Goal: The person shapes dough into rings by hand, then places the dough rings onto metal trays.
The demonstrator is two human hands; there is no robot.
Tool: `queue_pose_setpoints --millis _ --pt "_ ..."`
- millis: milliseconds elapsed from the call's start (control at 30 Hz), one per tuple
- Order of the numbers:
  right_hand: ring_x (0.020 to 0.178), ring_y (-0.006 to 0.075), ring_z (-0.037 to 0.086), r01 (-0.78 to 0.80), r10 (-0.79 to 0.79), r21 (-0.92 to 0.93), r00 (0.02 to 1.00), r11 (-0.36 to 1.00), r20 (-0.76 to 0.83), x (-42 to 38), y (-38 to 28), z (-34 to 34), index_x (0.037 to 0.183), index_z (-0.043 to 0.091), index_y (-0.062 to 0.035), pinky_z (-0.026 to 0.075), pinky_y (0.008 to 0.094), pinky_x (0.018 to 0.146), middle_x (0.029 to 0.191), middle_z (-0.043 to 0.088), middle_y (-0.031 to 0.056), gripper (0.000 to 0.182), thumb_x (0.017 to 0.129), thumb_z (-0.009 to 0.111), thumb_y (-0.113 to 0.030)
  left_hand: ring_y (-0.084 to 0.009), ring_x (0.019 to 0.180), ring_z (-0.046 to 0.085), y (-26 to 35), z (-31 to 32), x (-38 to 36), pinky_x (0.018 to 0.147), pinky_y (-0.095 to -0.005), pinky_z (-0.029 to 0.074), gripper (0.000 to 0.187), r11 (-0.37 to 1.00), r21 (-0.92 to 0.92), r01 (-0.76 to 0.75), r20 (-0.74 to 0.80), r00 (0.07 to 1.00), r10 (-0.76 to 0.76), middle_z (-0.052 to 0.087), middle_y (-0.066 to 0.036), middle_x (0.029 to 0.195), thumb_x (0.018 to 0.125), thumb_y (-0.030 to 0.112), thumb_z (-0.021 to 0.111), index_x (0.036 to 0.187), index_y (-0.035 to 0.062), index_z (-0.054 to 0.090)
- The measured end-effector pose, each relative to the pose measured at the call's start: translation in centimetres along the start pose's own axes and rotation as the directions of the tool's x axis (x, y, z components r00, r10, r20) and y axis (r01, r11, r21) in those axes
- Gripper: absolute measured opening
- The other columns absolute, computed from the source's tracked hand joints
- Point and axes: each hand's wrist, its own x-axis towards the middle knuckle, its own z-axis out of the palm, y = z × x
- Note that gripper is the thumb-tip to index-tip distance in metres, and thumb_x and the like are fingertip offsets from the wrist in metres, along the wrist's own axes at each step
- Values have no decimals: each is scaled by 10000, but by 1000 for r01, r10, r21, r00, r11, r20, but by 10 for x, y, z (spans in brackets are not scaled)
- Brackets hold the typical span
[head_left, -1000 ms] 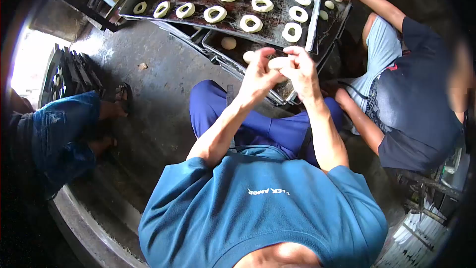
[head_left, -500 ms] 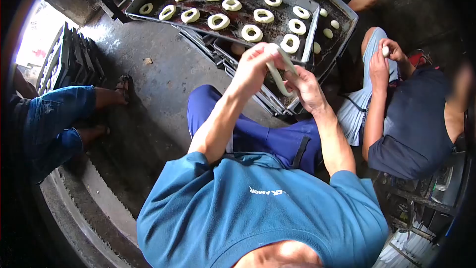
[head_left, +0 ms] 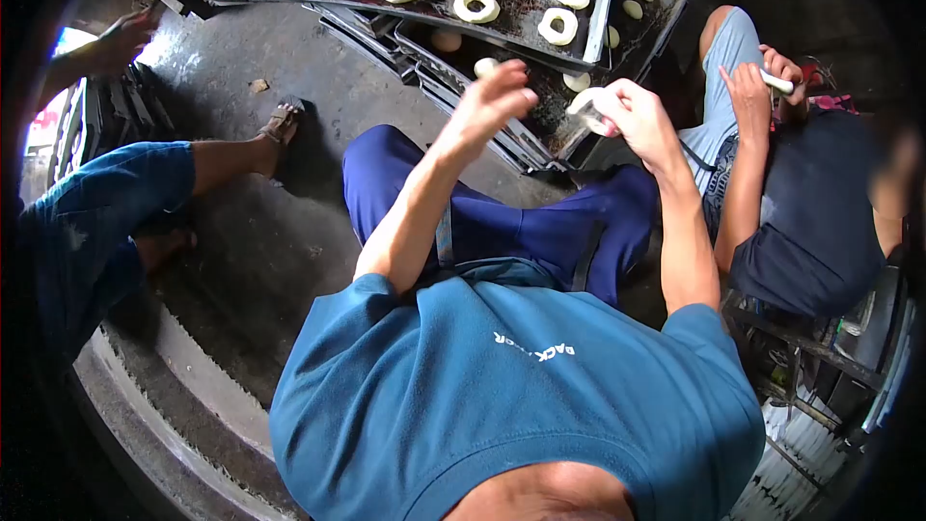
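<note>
Dough (head_left: 585, 108) curves from the right hand (head_left: 641, 123), whose grip is clamped on it beside the lower tray (head_left: 553, 95), while the left hand (head_left: 482, 111), grip apart, is nearest a dough ball (head_left: 485, 68).

The tray (head_left: 602, 10) beside you is dull, scuffed metal, rough and stained inside. Nearer you, your shirt (head_left: 521, 357) is matt cloth; the floor (head_left: 318, 68) left of the tray has glossy patches.

head-worn view, facing forward and down.
</note>
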Motion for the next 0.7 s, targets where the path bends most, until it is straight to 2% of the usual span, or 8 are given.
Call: queue_pose_setpoints --millis 100,167,233,400,533,600,633,700 --pt "575 67 495 -1 3 -276 1000 961 7 18 27 16 822 563 -12 414 230 537 660 523 -3 208 896 573 -206 -193 1078 573 18 -22 -7 877 -338 492 434 994 -11 -110 -120 987 108 576 -131 1206 888 178 602 1271 5 492" --pt "573 73 507 -48 54 -191 998 980 23 31 41 27 836 566 -13 436 231 542 664 537 2 200 903 574 -201 -188 1057 585 32 -36 -20 868 -330 493 378 983 44 -179 -152 971 183 600 -124 1163 895 173 588 1227 2 533" --pt "570 82 522 -110 118 172 993 979 -33 43 45 39 861 575 -4 451 230 545 678 563 13 200 911 574 -197 -189 1025 601 42 -50 -31 868 -308 487 298 974 60 -218 -213 951 226 623 -124 1108 917 145 543 1176 0 568" --pt "602 98 559 -289 301 142 951 947 -71 71 91 65 1003 566 0 457 229 540 727 579 27 207 920 538 -187 -198 1004 609 27 -80 -68 867 -324 486 277 987 90 -133 -330 931 155 631 -131 1059 920 151 537 1146 -4 575" --pt "669 272 633 -134 84 -464 988 875 -126 95 134 44 828 607 63 498 362 610 722 624 181 289 864 522 -211 -184 968 604 -6 -92 -108 844 -306 479 283 998 61 14 -463 886 16 633 -109 1037 912 168 554 1145 11 579" --pt "771 381 656 136 -117 -880 989 456 93 98 125 36 780 645 56 529 439 678 772 626 288 193 761 526 -96 -184 967 603 -17 -90 -122 848 -307 475 278 999 38 34 -472 882 -12 634 -106 1030 908 169 559 1136 13 583" --pt "789 372 663 -27 -15 -804 999 594 -44 98 123 36 795 657 45 531 451 692 766 626 282 185 766 520 -76 -184 966 602 -21 -88 -125 853 -308 472 273 999 14 45 -481 876 -33 634 -102 1023 905 171 564 1127 15 586" --pt "853 411 629 -69 129 -851 992 520 -1 94 115 30 896 637 57 509 467 721 853 614 307 254 828 499 -144 -177 975 594 -23 -79 -123 865 -306 460 276 995 28 91 -471 879 -68 635 -98 1028 901 168 570 1128 11 582"
